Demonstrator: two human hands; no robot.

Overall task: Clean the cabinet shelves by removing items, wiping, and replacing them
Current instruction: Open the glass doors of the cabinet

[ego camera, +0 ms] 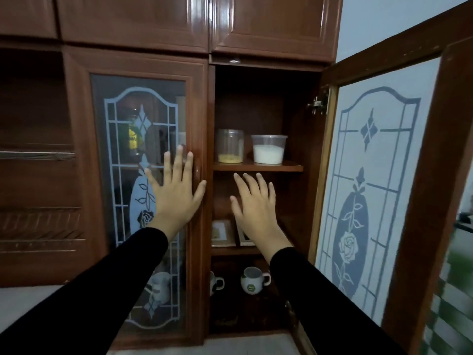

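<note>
A brown wooden cabinet stands before me with its right glass door (378,190) swung open and its left glass door (143,175) closed. My left hand (176,193) lies flat with spread fingers on the left door's frame. My right hand (256,208) is open, fingers straight, in front of the open compartment and holding nothing. The upper shelf (258,167) bears a clear jar with yellow contents (230,146) and a plastic tub of white powder (268,149). Two picture frames (222,233) lie on the middle shelf. Below stand two mugs (253,280).
Behind the closed left door I see a yellow-labelled jar (133,135) and a white mug (160,285). Closed upper cabinet doors (276,21) run along the top. A grey countertop (28,301) lies at lower left. The open door juts out on my right.
</note>
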